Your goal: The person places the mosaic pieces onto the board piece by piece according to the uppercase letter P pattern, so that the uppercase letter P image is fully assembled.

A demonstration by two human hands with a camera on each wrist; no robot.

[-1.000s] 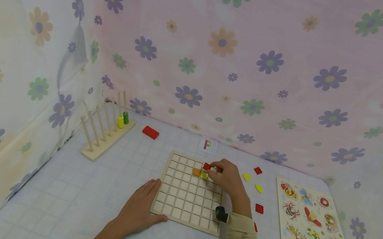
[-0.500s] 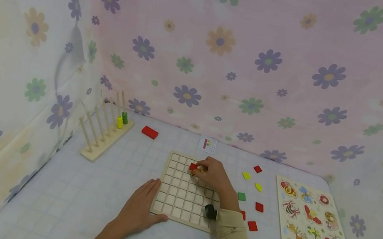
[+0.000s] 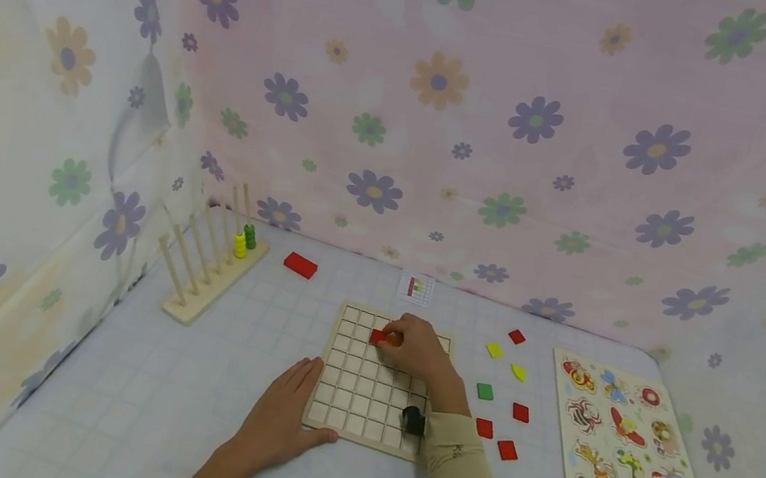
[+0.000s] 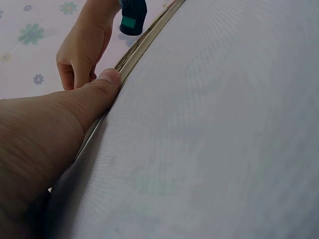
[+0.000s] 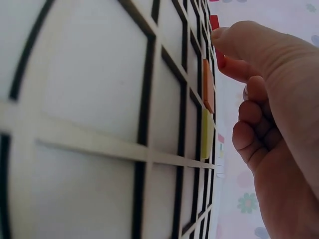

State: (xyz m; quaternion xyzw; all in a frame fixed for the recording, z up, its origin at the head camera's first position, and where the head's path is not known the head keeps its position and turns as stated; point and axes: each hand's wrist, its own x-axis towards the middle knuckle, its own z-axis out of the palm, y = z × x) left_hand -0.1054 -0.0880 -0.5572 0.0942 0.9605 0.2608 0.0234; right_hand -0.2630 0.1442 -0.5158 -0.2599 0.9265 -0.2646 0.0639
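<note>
My right hand pinches a red square tile between thumb and fingertips, low over the upper part of a wooden grid board. Beside that tile, an orange tile and a yellow tile sit in neighbouring cells in the right wrist view; the hand mostly hides them from the head camera. My left hand lies along the board's near left corner, fingers straight against the left edge. Its thumb touches the front edge in the left wrist view.
Right of the board lie loose red tiles, a green tile and yellow pieces. Farther right is an insect picture puzzle. A pattern card, red block and wooden peg stand with beads stand behind and left.
My right hand has moved left across the board with the red tile, past the orange and yellow tiles, then lowered it slightly. The left hand has stayed in place.
</note>
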